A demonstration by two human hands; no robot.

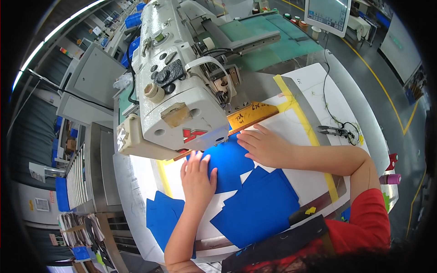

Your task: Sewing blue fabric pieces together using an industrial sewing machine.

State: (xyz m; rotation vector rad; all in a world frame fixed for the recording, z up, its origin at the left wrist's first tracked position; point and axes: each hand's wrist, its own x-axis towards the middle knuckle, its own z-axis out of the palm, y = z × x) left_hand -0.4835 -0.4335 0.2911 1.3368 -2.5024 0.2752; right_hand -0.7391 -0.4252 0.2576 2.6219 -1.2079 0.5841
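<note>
lying nearest the person, a stack of blue fabric pieces (266,207) sits on the white table (314,132) just in front of a red sleeve (364,223) and a dark apron edge, and a second, smaller blue stack (163,218) rests at the table's left edge beside the left forearm. a little farther in, the left hand (198,179) lies flat, fingers spread and extended, palm down on a single blue fabric piece (230,166); it grips nothing and only presses the cloth. the right hand (264,145) is likewise open and flat, fingers together and pointing left, resting on the upper right edge of the same blue piece where it meets the table. that piece lies between the two hands, its far end reaching under the head of the white sewing machine (177,95). just beyond the right hand, a yellow-orange guide strip (252,114) runs slantwise along the machine bed, touching the far edge of the cloth area. yellow tape (302,125) crosses the table to the right, and a pair of small thread snips (336,132) lies well apart near the right edge with a thin cord beside it. farther back, a green panel (273,41) sits behind the machine, and a screen (327,16) stands at the top right above a grey floor with yellow lines.
</note>
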